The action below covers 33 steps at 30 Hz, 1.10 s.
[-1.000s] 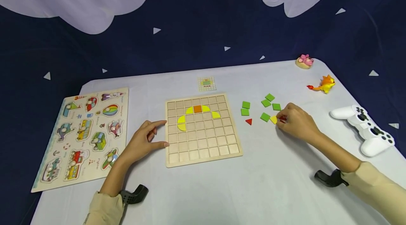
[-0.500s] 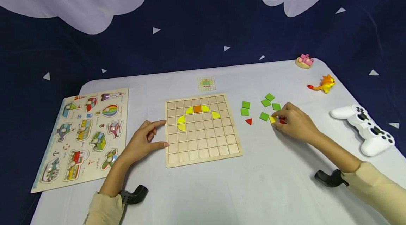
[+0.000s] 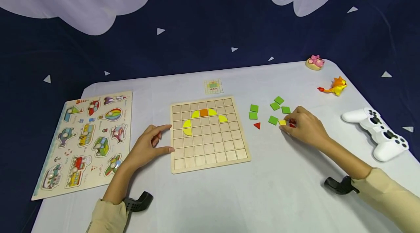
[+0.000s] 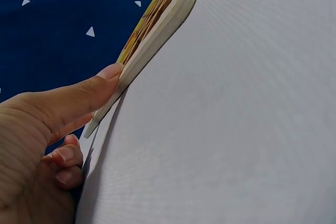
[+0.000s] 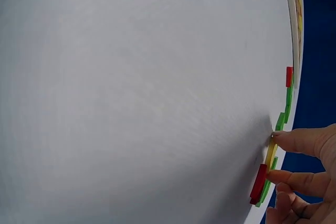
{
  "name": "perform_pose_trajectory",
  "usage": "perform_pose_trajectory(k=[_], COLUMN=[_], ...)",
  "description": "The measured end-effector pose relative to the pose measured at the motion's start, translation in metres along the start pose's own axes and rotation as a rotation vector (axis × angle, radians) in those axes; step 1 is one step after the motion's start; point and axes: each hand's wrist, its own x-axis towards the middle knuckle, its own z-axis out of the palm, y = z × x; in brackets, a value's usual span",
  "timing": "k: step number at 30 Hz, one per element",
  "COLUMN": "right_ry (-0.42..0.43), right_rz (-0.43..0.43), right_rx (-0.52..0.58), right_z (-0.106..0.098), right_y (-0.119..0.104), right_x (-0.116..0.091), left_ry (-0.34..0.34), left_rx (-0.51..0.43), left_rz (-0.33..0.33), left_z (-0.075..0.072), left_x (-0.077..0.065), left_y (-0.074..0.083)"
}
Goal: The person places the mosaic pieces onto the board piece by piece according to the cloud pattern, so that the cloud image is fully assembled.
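Note:
A wooden grid board [image 3: 209, 152] lies mid-table, with several yellow curved pieces [image 3: 187, 127] and an orange square [image 3: 204, 112] in its cells. My left hand [image 3: 149, 145] rests its thumb and index fingertips against the board's left edge; its other fingers are bent. To the right of the board, my right hand [image 3: 306, 125] pinches a small yellow tile [image 5: 271, 152] between thumb and index finger, low at the tabletop. Red pieces [image 5: 258, 182] lie beside those fingertips, partly hidden in the head view. Several green squares [image 3: 273, 120] and a red triangle [image 3: 257, 125] lie nearby.
A small printed pattern card [image 3: 213, 86] lies behind the board. At left is a picture puzzle board [image 3: 85, 145]. Over on the right are a white game controller [image 3: 377, 134], an orange toy figure [image 3: 338, 86] and a pink toy [image 3: 315, 62].
My right hand has shifted slightly left, and the yellow tile has turned a little at its fingertips. The left hand keeps its place on the board's edge.

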Motion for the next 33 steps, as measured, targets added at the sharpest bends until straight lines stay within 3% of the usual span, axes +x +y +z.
perform_pose_trajectory(k=[16, 33], right_ry=[0.101, 0.05], right_rz=[-0.014, -0.145], right_rx=[0.031, 0.128], right_z=[0.004, 0.032], right_y=[-0.008, -0.08], right_x=[0.007, 0.032], left_ry=[0.002, -0.001], left_rx=[-0.005, -0.009], left_rz=[0.015, -0.001], left_z=[0.0, 0.0], left_x=[-0.001, 0.0], left_y=[-0.001, 0.0])
